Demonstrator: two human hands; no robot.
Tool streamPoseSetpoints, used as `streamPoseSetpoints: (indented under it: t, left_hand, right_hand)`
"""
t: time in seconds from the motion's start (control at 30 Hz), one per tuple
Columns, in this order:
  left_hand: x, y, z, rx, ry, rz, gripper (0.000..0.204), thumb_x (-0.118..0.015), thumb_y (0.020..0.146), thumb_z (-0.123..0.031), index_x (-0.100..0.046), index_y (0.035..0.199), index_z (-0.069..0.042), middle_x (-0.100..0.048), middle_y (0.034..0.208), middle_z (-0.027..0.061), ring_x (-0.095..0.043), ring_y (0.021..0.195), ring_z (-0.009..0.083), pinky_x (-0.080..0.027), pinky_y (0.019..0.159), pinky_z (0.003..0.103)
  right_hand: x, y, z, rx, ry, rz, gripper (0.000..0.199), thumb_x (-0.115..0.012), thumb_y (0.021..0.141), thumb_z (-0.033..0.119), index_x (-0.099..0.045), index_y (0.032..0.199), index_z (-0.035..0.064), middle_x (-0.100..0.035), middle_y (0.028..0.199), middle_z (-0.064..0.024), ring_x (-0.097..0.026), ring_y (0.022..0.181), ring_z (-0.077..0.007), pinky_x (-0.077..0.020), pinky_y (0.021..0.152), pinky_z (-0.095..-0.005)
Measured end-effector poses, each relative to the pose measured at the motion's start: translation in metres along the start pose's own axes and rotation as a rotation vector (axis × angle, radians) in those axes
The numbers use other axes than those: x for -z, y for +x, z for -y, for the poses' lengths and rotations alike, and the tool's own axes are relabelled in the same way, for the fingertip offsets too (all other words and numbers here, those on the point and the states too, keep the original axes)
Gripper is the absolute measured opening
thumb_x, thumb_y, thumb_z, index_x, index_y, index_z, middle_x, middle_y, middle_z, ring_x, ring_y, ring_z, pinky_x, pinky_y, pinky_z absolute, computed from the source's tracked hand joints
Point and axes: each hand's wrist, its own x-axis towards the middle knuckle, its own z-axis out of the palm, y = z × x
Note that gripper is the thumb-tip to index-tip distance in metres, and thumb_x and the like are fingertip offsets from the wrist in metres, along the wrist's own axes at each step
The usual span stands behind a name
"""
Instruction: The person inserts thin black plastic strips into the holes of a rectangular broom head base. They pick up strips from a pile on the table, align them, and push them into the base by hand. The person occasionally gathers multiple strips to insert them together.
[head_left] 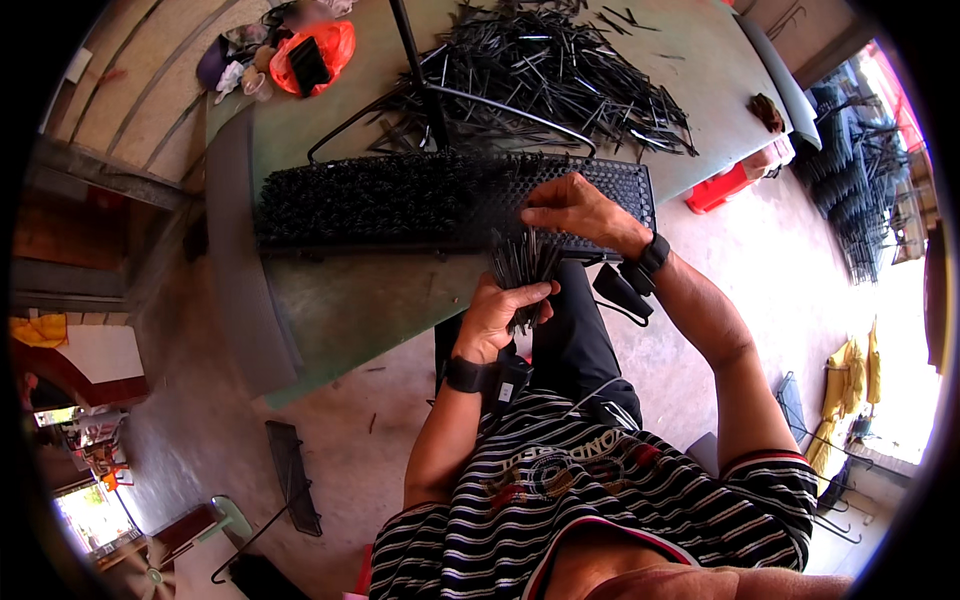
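My left hand is wrapped round a bundle of thin black strips, which stick up out of the fist. Just above the bundle, my right hand is pinched at the near side of a long black perforated panel; whatever its fingertips hold is too small to make out. Short black tufts fill the panel's left and middle part, while bare holes show at its right end. A black metal frame rises from the panel's far side.
A large pile of loose black strips covers the far part of the green table. An orange-red plastic bag lies at the far left. On the floor are a red stool, stacked dark racks and a dark panel.
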Motion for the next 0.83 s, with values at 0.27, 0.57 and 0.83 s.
streamPoseSetpoints:
  t: [0.27,0.57,0.83]
  left_hand:
    - [0.014,0.001,0.006,0.012,-0.083,-0.072,0.026,-0.068,0.073,0.003,-0.061,0.098,0.000,-0.065,0.080,0.0105,-0.064,0.065,0.0227,-0.053,0.060,0.032]
    - [-0.007,0.017,0.010,-0.247,-0.132,-0.203,0.024,-0.066,0.075,0.003,-0.061,0.099,0.002,-0.066,0.087,0.0126,-0.065,0.071,0.0217,-0.055,0.061,0.032]
    - [0.004,0.020,0.011,-0.156,-0.103,-0.308,0.021,-0.066,0.076,0.002,-0.061,0.096,0.002,-0.066,0.080,0.0128,-0.067,0.067,0.0254,-0.056,0.057,0.035]
  right_hand:
    - [0.016,0.002,0.022,-0.096,0.178,-0.383,0.023,-0.064,0.086,0.020,-0.063,0.081,-0.0023,-0.053,0.061,0.0005,-0.048,0.052,-0.0050,-0.0374,0.046,-0.0211]
    - [-0.016,-0.021,-0.001,-0.231,0.029,-0.171,0.022,-0.063,0.086,0.017,-0.064,0.080,-0.0039,-0.057,0.058,-0.0021,-0.056,0.047,-0.0073,-0.0445,0.042,-0.0203]
    - [-0.030,-0.039,0.011,0.266,-0.062,-0.768,0.015,-0.056,0.090,0.014,-0.066,0.093,0.0032,-0.064,0.067,-0.0052,-0.066,0.063,-0.0141,-0.0509,0.056,-0.0207]
